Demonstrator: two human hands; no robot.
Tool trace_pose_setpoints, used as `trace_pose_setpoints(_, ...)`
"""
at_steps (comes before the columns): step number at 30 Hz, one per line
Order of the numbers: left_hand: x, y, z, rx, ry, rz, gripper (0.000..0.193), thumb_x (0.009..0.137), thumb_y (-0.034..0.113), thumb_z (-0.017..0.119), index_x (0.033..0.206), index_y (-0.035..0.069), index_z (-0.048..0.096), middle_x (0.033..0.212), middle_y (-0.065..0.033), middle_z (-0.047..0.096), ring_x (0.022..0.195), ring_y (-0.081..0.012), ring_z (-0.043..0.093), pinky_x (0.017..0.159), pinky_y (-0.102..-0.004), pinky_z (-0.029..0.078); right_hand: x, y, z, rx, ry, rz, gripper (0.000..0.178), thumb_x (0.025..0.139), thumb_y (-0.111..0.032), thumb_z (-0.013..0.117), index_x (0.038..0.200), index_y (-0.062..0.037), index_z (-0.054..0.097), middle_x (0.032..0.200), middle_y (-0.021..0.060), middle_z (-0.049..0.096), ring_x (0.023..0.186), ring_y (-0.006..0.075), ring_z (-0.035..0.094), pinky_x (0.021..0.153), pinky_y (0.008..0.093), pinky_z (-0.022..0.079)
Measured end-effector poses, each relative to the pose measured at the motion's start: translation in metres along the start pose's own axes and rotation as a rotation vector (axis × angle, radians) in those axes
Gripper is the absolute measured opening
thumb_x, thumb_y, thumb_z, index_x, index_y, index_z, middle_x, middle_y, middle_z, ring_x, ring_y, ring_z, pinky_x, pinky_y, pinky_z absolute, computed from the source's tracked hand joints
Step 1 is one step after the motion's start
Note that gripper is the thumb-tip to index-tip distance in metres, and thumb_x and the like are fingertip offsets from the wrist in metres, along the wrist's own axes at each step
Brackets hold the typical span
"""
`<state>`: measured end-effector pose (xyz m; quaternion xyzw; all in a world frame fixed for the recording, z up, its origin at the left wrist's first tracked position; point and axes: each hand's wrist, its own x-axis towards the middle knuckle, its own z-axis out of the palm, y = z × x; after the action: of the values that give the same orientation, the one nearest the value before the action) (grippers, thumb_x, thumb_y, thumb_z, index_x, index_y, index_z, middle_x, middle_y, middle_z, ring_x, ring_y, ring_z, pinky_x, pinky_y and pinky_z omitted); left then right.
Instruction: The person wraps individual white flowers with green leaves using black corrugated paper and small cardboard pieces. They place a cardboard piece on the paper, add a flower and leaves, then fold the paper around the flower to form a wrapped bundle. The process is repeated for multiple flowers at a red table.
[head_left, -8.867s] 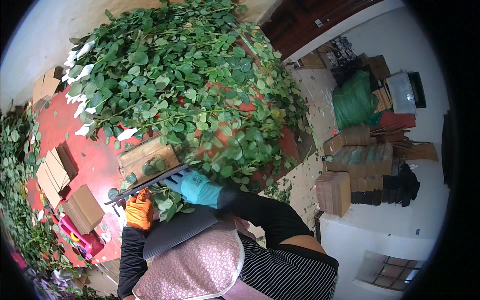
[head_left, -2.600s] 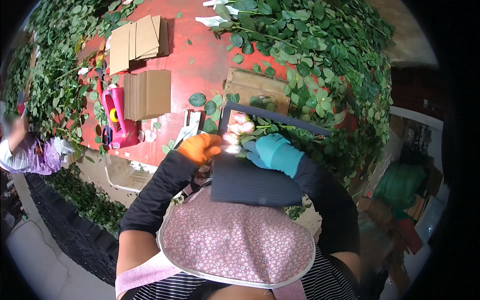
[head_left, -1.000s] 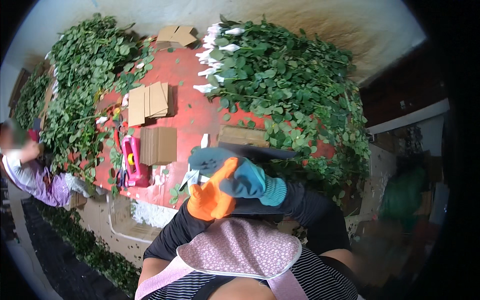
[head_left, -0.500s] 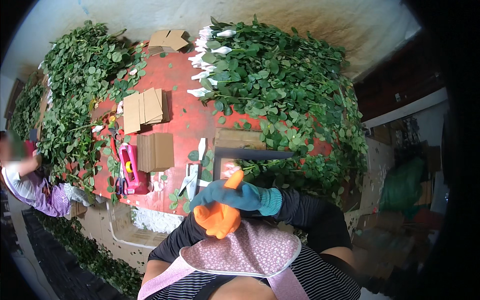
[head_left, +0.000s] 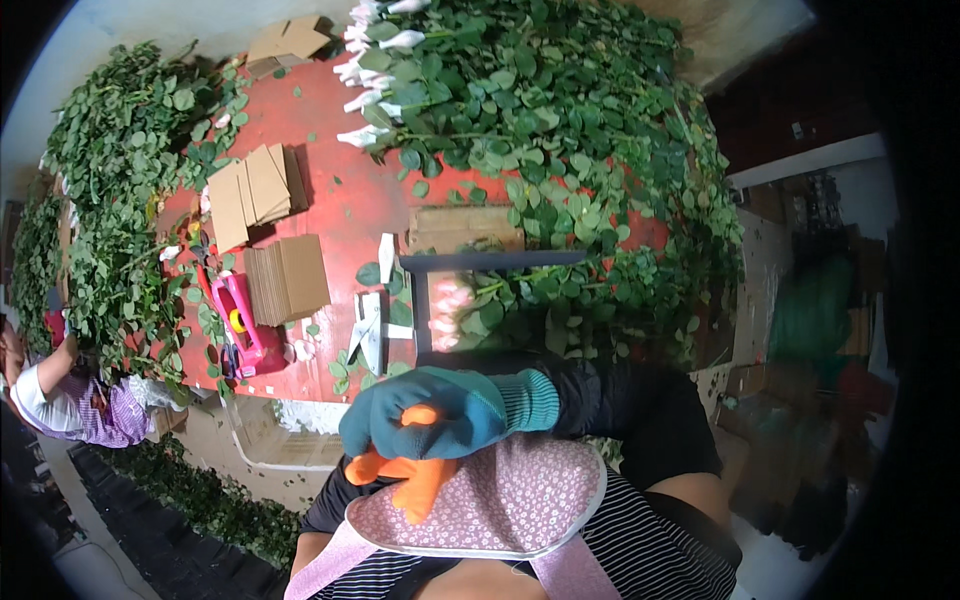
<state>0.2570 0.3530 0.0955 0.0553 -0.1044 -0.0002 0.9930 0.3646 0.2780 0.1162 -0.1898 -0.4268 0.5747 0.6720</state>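
Note:
Both my hands meet over my lap, in teal gloves with orange palms and fingers. My right hand (head_left: 430, 405), its ribbed cuff at the wrist, lies across the left with fingers curled around it. Orange fingers of my left hand (head_left: 410, 482) stick out below, spread apart; the rest of that hand is hidden. An orange fingertip shows between the teal fingers; whose it is I cannot tell. Just beyond stands a dark-edged frame (head_left: 490, 261) with pale pink roses (head_left: 452, 305) inside. White sleeve pieces (head_left: 368, 332) lie left of it on the red table (head_left: 345, 215).
Leafy rose stems (head_left: 560, 110) with white-wrapped heads (head_left: 365, 135) cover the far right; more foliage (head_left: 120, 150) fills the left. Cardboard stacks (head_left: 287, 280), a pink tape dispenser (head_left: 250, 335) and a clear bin (head_left: 245, 435) of white pieces stand left. A co-worker (head_left: 90, 400) is at far left.
My right hand has moved left and down and curled over my left hand. The upright orange thumb no longer sticks up. The view has shifted, so the table sits higher and further left.

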Motion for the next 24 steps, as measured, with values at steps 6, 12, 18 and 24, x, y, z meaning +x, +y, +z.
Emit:
trace_pose_setpoints(6, -0.017, 0.072, -0.009, 0.417, 0.025, 0.348, 0.017, 0.090, 0.025, 0.061, 0.084, 0.009, 0.060, 0.055, -0.0076, 0.059, 0.035, -0.0151, 0.048, 0.037, -0.0279, 0.032, -0.026, -0.057, -0.043, -1.038, 0.148, 0.183, 0.048, 0.084, -0.016, 0.064, 0.129, -0.0044, 0.054, 0.107, 0.0162, 0.067, 0.095, 0.0305, 0.067, 0.080, 0.0375, 0.054)
trace_pose_setpoints(12, -0.001, 0.081, -0.100, 1.972, 0.115, -0.074, 0.012, 0.082, 0.006, 0.067, 0.094, 0.002, 0.066, 0.092, -0.0115, 0.066, 0.083, -0.0274, 0.064, 0.070, -0.0345, 0.051, -0.102, -0.017, -0.096, -1.818, 0.140, 0.907, 0.045, 0.087, -0.024, 0.057, 0.131, -0.0158, 0.053, 0.121, 0.0170, 0.059, 0.080, 0.0345, 0.064, 0.073, 0.0449, 0.052)
trace_pose_setpoints(18, -0.012, 0.037, -0.168, 2.084, -0.079, -0.350, 0.031, 0.080, 0.003, 0.064, 0.110, 0.009, 0.066, 0.118, -0.0064, 0.064, 0.099, -0.0232, 0.065, 0.079, -0.0294, 0.052, -0.113, 0.015, -0.109, -1.900, 0.292, 0.628, 0.038, 0.086, -0.027, 0.062, 0.121, -0.0120, 0.059, 0.106, 0.0105, 0.064, 0.073, 0.0328, 0.064, 0.067, 0.0468, 0.051)
trace_pose_setpoints(24, -0.016, 0.045, -0.181, 2.082, -0.171, -0.242, 0.029, 0.083, 0.005, 0.062, 0.112, 0.009, 0.065, 0.126, -0.0074, 0.062, 0.107, -0.0236, 0.064, 0.082, -0.0288, 0.052, -0.114, 0.028, -0.104, -1.626, 0.087, 1.021, 0.032, 0.089, -0.032, 0.055, 0.118, -0.0175, 0.059, 0.085, 0.0138, 0.066, 0.072, 0.0359, 0.064, 0.063, 0.0491, 0.049)
